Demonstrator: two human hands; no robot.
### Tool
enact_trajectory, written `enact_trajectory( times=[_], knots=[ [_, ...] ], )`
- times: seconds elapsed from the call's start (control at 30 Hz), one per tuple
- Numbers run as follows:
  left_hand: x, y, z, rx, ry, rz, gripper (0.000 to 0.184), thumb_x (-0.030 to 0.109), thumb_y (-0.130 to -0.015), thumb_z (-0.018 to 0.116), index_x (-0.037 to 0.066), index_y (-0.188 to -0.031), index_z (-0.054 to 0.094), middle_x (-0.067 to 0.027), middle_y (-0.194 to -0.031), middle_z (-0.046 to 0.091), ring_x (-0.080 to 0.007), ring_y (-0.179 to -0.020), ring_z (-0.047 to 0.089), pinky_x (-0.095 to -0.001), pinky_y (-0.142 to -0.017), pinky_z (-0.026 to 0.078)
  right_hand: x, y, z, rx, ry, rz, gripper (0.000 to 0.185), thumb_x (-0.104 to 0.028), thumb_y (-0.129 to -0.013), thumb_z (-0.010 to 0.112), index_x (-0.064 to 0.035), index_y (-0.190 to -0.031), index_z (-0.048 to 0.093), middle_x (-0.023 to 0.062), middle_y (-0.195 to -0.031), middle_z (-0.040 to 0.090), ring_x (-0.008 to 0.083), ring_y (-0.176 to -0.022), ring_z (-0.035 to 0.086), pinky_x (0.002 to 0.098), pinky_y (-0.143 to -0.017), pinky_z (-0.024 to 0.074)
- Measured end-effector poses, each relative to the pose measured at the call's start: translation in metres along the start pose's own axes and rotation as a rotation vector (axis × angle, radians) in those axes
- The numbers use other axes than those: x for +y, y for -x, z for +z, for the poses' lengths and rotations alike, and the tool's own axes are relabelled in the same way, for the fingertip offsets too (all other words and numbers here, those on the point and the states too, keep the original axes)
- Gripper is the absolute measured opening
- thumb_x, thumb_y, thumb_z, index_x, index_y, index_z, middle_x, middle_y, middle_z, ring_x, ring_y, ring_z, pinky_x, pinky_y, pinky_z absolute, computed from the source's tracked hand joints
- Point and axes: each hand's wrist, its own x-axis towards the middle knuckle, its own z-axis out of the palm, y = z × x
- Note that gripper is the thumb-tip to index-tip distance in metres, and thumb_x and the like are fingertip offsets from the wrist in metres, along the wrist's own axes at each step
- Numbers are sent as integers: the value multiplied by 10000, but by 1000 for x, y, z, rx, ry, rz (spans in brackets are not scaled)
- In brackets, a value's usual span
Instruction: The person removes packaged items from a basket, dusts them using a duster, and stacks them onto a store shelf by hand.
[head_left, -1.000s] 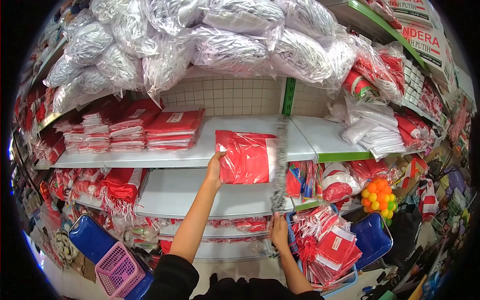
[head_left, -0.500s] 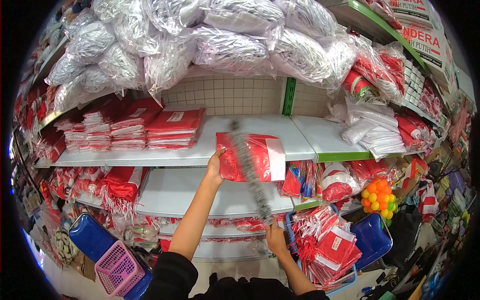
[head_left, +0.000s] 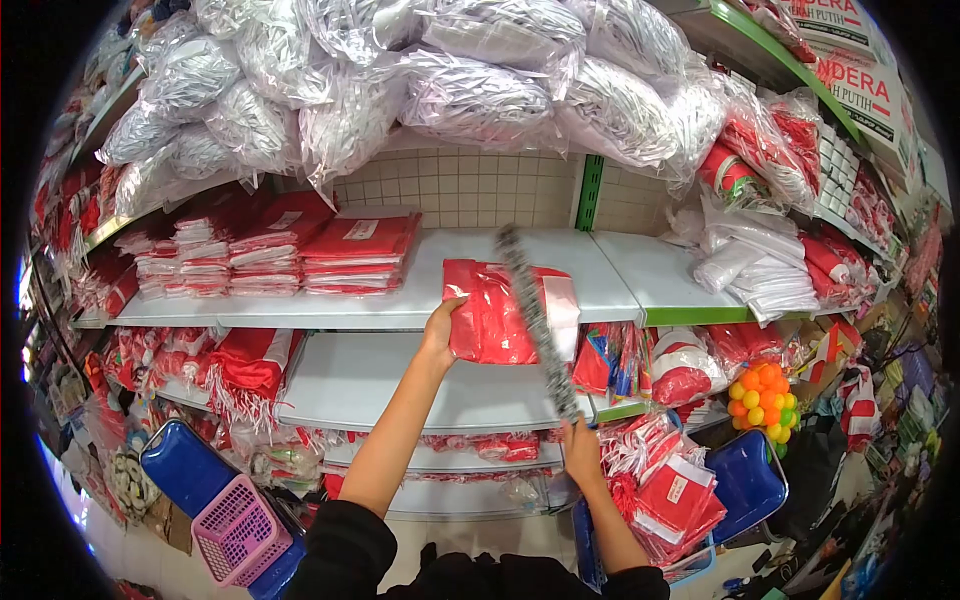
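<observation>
My left hand [head_left: 440,330] grips the left edge of a flat, plastic-wrapped packet of red and white cloth [head_left: 480,320], raised in front of the shelf edge. In my right hand [head_left: 582,455] is the lower end of a long, thin grey fuzzy duster [head_left: 540,320]. The duster slants up and leftward across the front of the packet; whether it touches the plastic I cannot tell. Stacks of similar red packets [head_left: 360,245] lie on the white shelf [head_left: 450,265] behind, to the left.
Clear bags of white strips [head_left: 480,95] fill the upper shelf. White plastic packs [head_left: 750,260] lie at right. Below right, a blue basket [head_left: 690,565] holds red and white packets beside a blue stool [head_left: 748,480]. A pink basket [head_left: 240,530] stands at lower left.
The duster and my right hand have moved right and slightly up. The packet in my left hand has shifted slightly right, as the whole view has moved a little.
</observation>
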Motion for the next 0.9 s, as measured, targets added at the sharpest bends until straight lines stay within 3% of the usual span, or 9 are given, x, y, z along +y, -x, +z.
enact_trajectory(
  times=[0.1,0.17,0.23,0.33,0.53,0.67,0.77,0.87,0.9],
  knots=[
    [5,-3,0,-72,-72,20,301,128,-873,523,-5,-1139,481,-138,-1057,599,-253,-931,620,-398,-825,527,-20,-33,-29,150,-105,111,386,-270,-925,482,102,-1027,458,318,-719,548,476,-686,532,495,-609,389],
    [8,1,3,-86,-126,38,306,100,-874,520,-4,-1158,469,-138,-1078,590,-249,-946,618,-403,-824,533,-32,-57,-49,235,-15,86,352,-236,-906,500,94,-1025,462,306,-839,571,467,-716,543,487,-630,415],
    [6,1,2,-92,-145,77,311,92,-880,508,5,-1174,458,-139,-1098,580,-248,-952,616,-405,-817,539,-31,-84,-61,466,297,-198,339,-181,-863,521,82,-1071,473,292,-957,565,437,-767,585,461,-622,475],
    [7,5,3,-91,-174,114,336,86,-883,508,21,-1206,443,-140,-1118,571,-245,-964,613,-399,-825,537,-57,-124,-88,303,458,-9,276,-109,-803,550,48,-1026,514,248,-984,565,390,-776,614,449,-670,505],
    [25,16,5,-195,-185,168,411,63,-863,557,34,-1253,431,-120,-1145,566,-215,-993,601,-371,-850,523,-62,-188,-102,87,669,-151,287,-192,-767,638,32,-928,558,225,-941,584,364,-776,629,433,-687,513],
    [46,24,6,-272,-304,158,445,64,-854,584,37,-1268,426,-111,-1161,564,-205,-1026,589,-361,-858,513,-79,-197,-93,114,689,-149,508,-228,-778,646,52,-1173,493,257,-1117,522,381,-865,604,421,-732,504],
    [55,30,0,-328,-336,178,449,62,-850,592,22,-1265,426,-104,-1149,573,-194,-1027,586,-343,-871,500,-120,-158,-95,308,656,-418,694,-241,-793,652,46,-1336,329,276,-1244,423,384,-1018,536,389,-859,456],
    [64,40,-16,-425,-254,183,457,59,-842,602,5,-1260,426,-102,-1146,576,-186,-1038,579,-333,-895,481,-146,-120,-79,343,70,-376,798,-240,-790,677,36,-1388,226,270,-1309,361,350,-1174,429,362,-927,403],
    [65,38,-28,-487,-214,181,478,69,-832,618,1,-1263,423,-99,-1158,571,-187,-1051,571,-323,-902,471,-139,-116,-66,278,-134,-348,762,-225,-794,679,37,-1371,256,252,-1300,383,326,-1171,436,353,-935,396]
  ],
)
